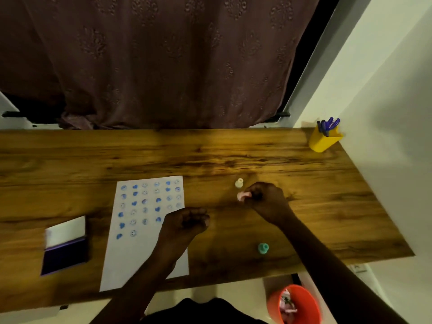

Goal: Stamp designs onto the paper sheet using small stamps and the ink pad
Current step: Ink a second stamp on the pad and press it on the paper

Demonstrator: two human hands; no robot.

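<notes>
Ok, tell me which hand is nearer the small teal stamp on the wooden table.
Right. The right hand is up-table from the teal stamp; the left hand rests farther left at the paper sheet's edge.

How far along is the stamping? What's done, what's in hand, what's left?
Done: blue prints fill roughly the upper half of the paper in six columns. In hand: the right hand grips a pink stamp off to the paper's right; the left hand is curled at the paper's right edge. Left: the right columns run shorter and the lower half is blank. The ink pad lies open; cream and green stamps wait.
</notes>
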